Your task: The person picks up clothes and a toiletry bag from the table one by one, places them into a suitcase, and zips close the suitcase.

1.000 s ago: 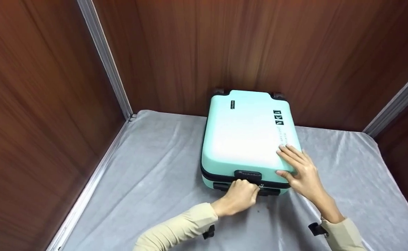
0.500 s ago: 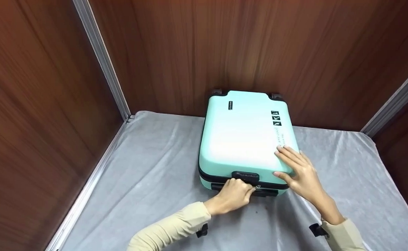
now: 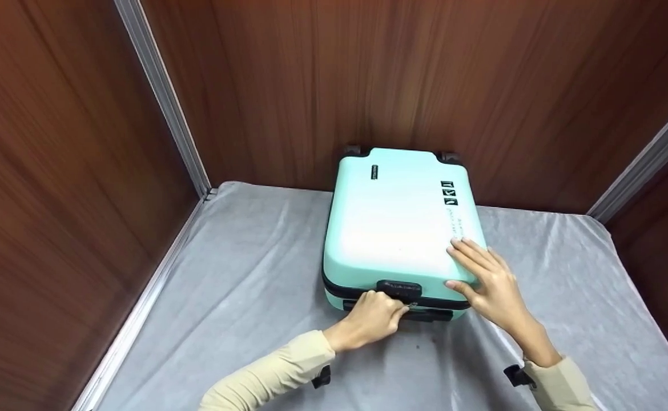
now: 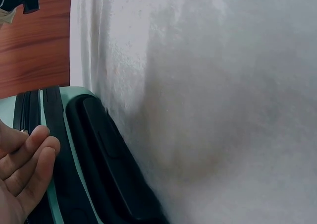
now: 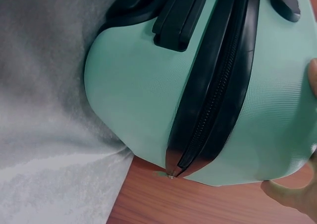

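A mint-green hard-shell suitcase (image 3: 402, 222) lies flat on the grey cloth, its wheels toward the back wall. Its zipper (image 5: 215, 92) runs between black bands around the near end. Below the black latch block (image 3: 399, 289), my left hand (image 3: 371, 319) pinches a small metal zipper pull (image 3: 413, 305). In the left wrist view, curled fingers (image 4: 37, 159) sit beside the zipper and partly hide the pull. My right hand (image 3: 491, 288) rests on the lid's near right corner with fingers extended; its thumb (image 5: 282, 192) lies along the edge in the right wrist view.
Grey cloth (image 3: 248, 274) covers the surface around the suitcase. Brown wood-grain panels stand behind (image 3: 265, 91) and at both sides, joined by metal corner posts (image 3: 165, 94). The suitcase's black carry handle (image 4: 116, 154) faces me at the near end.
My left hand has slid left along the zipper with the pull. The right hand stays on the lid's corner. The whole scene has shifted slightly left in the head view.
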`<state>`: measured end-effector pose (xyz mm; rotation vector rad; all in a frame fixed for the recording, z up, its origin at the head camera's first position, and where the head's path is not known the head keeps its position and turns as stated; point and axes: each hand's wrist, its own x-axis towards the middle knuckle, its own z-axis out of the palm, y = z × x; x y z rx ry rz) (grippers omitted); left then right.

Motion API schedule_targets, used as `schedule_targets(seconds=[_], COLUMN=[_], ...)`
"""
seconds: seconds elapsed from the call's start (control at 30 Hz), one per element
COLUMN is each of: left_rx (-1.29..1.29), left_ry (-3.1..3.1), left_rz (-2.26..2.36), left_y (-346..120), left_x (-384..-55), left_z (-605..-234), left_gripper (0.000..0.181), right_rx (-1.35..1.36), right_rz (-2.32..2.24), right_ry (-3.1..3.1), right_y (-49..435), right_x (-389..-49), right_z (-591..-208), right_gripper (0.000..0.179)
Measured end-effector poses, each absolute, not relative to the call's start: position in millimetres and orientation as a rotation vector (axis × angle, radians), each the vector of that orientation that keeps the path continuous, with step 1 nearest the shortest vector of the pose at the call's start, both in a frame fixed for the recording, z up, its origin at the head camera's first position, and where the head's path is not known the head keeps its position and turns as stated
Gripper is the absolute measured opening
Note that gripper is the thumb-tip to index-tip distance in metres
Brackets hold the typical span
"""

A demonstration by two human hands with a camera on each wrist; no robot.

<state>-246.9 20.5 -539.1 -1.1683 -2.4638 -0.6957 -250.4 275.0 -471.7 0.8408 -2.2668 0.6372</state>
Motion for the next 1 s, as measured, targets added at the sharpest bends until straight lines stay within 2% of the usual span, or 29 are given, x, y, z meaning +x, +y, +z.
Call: schedule_targets(seconds=[0.63, 1.0], left_rx=[-1.075, -1.053], left_ry=[-2.416, -2.423], left_rz=[-0.724, -0.664], left_y=[-29, -48], left_x=[-251, -250], left_z=[-539, -541], left_gripper=[0.026, 0.029], right_rx=[0.853, 0.845], right_rz=[0.631, 0.587], right_ry=[-2.245, -2.258], right_y=[280, 275], right_x=[-251, -249], right_z=[-470, -472], right_gripper=[0.073, 0.072])
